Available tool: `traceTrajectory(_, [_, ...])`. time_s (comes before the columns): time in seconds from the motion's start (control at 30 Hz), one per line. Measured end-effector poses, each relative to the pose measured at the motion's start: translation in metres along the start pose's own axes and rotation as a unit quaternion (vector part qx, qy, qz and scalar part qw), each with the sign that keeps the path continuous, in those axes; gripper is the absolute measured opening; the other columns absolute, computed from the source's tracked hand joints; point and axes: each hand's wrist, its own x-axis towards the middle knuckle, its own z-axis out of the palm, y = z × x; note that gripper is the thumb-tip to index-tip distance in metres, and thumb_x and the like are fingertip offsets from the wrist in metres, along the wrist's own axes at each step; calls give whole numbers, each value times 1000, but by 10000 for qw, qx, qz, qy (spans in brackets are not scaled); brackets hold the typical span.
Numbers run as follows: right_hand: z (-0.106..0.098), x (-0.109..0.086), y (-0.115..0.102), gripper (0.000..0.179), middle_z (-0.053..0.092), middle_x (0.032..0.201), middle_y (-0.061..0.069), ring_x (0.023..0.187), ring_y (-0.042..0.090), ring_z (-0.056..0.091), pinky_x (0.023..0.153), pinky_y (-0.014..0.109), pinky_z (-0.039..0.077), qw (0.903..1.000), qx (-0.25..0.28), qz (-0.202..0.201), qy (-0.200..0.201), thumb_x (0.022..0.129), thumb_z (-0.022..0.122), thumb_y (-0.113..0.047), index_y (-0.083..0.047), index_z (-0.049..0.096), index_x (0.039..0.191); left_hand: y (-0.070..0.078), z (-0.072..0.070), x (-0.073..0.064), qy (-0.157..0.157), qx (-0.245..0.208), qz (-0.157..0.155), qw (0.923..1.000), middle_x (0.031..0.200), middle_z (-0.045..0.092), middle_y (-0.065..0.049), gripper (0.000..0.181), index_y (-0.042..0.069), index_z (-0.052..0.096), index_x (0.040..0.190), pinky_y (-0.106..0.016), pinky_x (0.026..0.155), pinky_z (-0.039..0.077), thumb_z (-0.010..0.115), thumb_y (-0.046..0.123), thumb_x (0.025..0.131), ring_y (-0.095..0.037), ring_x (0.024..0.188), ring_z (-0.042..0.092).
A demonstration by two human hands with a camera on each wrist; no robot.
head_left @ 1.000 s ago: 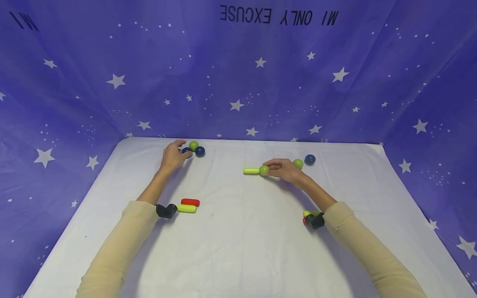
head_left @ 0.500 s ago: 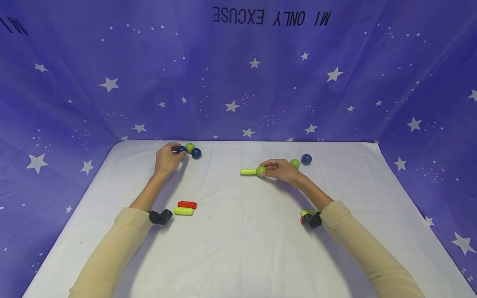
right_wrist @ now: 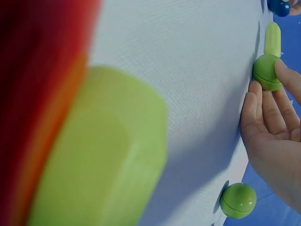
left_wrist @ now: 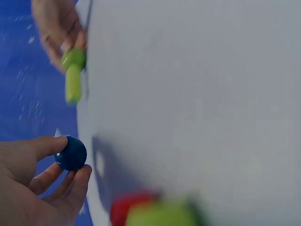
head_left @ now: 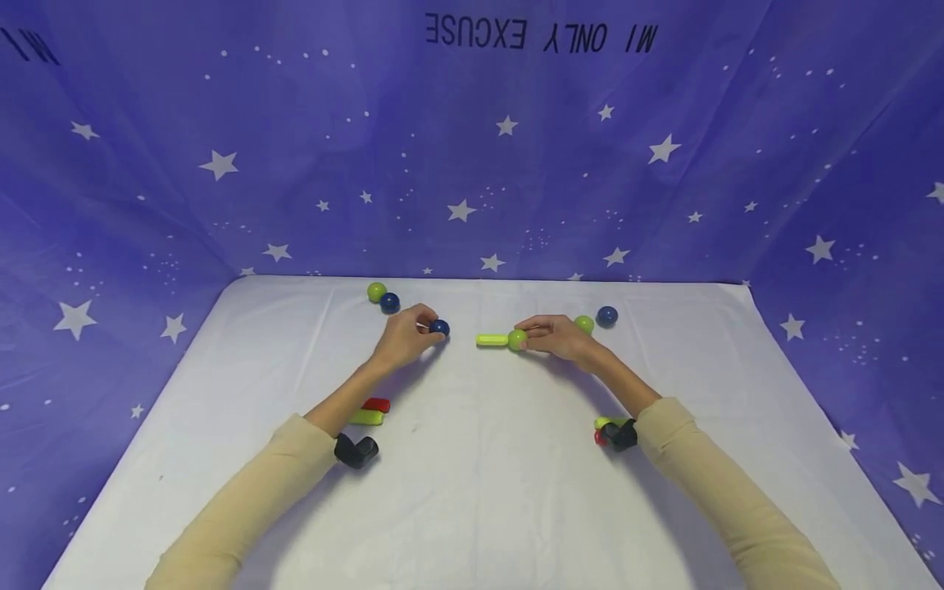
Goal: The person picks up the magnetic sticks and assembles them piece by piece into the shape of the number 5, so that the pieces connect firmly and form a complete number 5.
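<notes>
My left hand (head_left: 403, 340) pinches a dark blue ball (left_wrist: 72, 154) between thumb and fingers, left of the table's middle. Facing it, my right hand (head_left: 559, 338) holds a green ball (right_wrist: 267, 72) with its fingertips. A yellow-green stick (head_left: 492, 340) is joined end-on to that green ball and points toward the blue one, with a gap between them. In the left wrist view the ball and stick stand in one line below the right hand's fingers.
Behind my left hand lie a green ball (head_left: 377, 292) and a blue ball (head_left: 389, 303). Beyond my right hand are another green ball (right_wrist: 238, 200) and a blue ball (head_left: 607, 316). Red (head_left: 377, 405) and yellow sticks (head_left: 367, 418) lie near my left forearm; a similar pair (head_left: 609, 423) sits by the right wrist.
My left hand has taken the blue ball from the back-left group and carried it right, toward the stick. The right hand keeps its grip on the green ball, nearly still.
</notes>
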Motion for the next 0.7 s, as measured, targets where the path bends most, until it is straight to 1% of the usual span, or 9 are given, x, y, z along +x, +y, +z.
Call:
traceTrajectory(0.07, [0,0,0,43,64,128,17,120,28,59,97,35,48,10000,32,14,2,91,72,-6,0,61,132,3,12,0,-110,32,115,9999,110,67,-17,32,-3,64,115,-38,83,53,74,10,89,-30,101,65])
traceTrajectory(0.13, [1,0,-1,43,64,128,16,120,28,59,96,35,48,10000,10,29,24,91,72,-6,0,61,132,7,21,0,-187,25,201,9996,109,67,-16,32,-3,64,115,-38,84,52,75,11,88,-29,100,65])
traceTrajectory(0.23, [1,1,-1,42,65,128,14,121,27,58,96,34,48,10000,-67,49,47,90,73,-8,-2,63,131,12,29,0,-168,1,292,9994,107,68,-16,30,-3,65,113,-39,86,52,76,9,88,-29,99,65])
traceTrajectory(0.33, [1,1,-2,42,65,127,15,121,28,58,97,35,47,9998,-174,-26,25,91,73,-9,-1,62,131,17,33,1,-151,4,307,9994,106,68,-16,30,-3,65,113,-39,87,52,76,7,87,-29,98,66])
traceTrajectory(0.43, [1,1,-3,43,65,126,17,120,30,59,98,36,47,9998,-177,-75,-2,91,73,-9,1,62,131,18,34,1,-208,14,276,9994,107,68,-15,30,-3,65,114,-39,88,52,76,7,87,-29,99,66])
traceTrajectory(0.53, [1,1,-2,43,65,125,18,119,31,59,98,37,47,9998,-171,-81,0,91,73,-8,2,61,131,17,31,1,-312,-11,239,9992,112,68,-16,33,-3,64,117,-39,90,51,75,8,88,-30,103,65])
traceTrajectory(0.63, [1,0,-2,44,64,126,19,120,32,58,98,36,47,9997,-233,-103,9,91,73,-9,2,60,132,16,23,0,-377,-66,182,9991,117,67,-18,37,-3,62,122,-40,93,50,73,10,89,-31,107,65])
traceTrajectory(0.7, [1,0,-2,45,64,128,19,121,32,58,99,36,47,9996,-261,-101,23,91,73,-10,2,60,132,15,13,-2,-427,-88,161,9989,119,66,-19,40,-4,61,125,-41,95,49,73,11,90,-32,109,64])
